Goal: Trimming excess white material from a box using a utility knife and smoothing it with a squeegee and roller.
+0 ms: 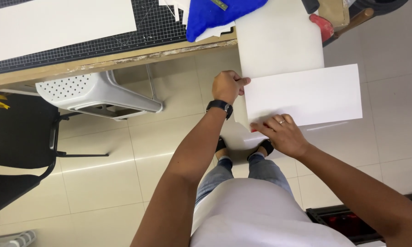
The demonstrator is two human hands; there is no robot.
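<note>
Beyond the bench [123, 57] edge, over the floor, a white sheet [306, 93] is gripped at its near-left corner by the left hand [228, 86] and pinned along its lower edge by the right hand [284, 135]; alignment seems underway, so steady pressure is needed next.

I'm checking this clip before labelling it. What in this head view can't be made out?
- Left hand: fingertips hidden behind the white sheet edge it pinches.
- Right hand: something red shows under the fingers; too little visible to identify.
- Blue cloth: cut off by the top edge.
- Red-handled tool: partly hidden by the white board.
- Stool: legs hidden under the table.
</note>
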